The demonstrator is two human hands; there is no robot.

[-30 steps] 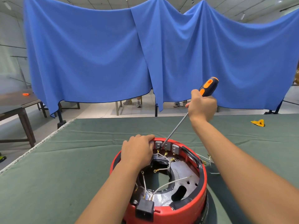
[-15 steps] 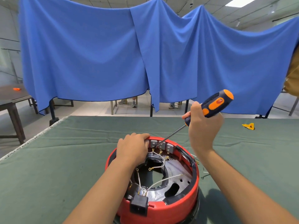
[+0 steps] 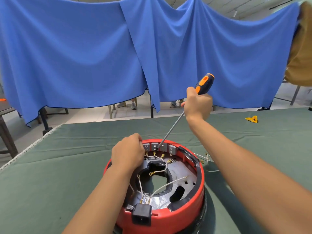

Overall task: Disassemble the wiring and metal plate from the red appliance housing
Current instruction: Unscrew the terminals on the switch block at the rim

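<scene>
The round red appliance housing (image 3: 175, 215) sits upside down on the green table, with a dark metal plate (image 3: 182, 176) inside it. White wires (image 3: 167, 184) with brass terminals run across the plate to a black power socket (image 3: 141, 216) at the near rim. Several grey terminal blocks (image 3: 154, 146) line the far inner wall. My left hand (image 3: 128, 152) grips the far left rim. My right hand (image 3: 198, 103) holds an orange and black screwdriver (image 3: 204, 83), and its shaft tip touches the grey blocks.
The green cloth-covered table (image 3: 67, 166) spreads around the housing. Loose white wires (image 3: 206, 159) lie just right of the housing. A small yellow piece (image 3: 251, 119) lies far right. Blue cloth (image 3: 101, 56) hangs behind the table, a wooden bench at far left.
My right hand has swung the screwdriver from a low tilt to a steeper one, its tip staying at the grey blocks. My left hand stays on the rim.
</scene>
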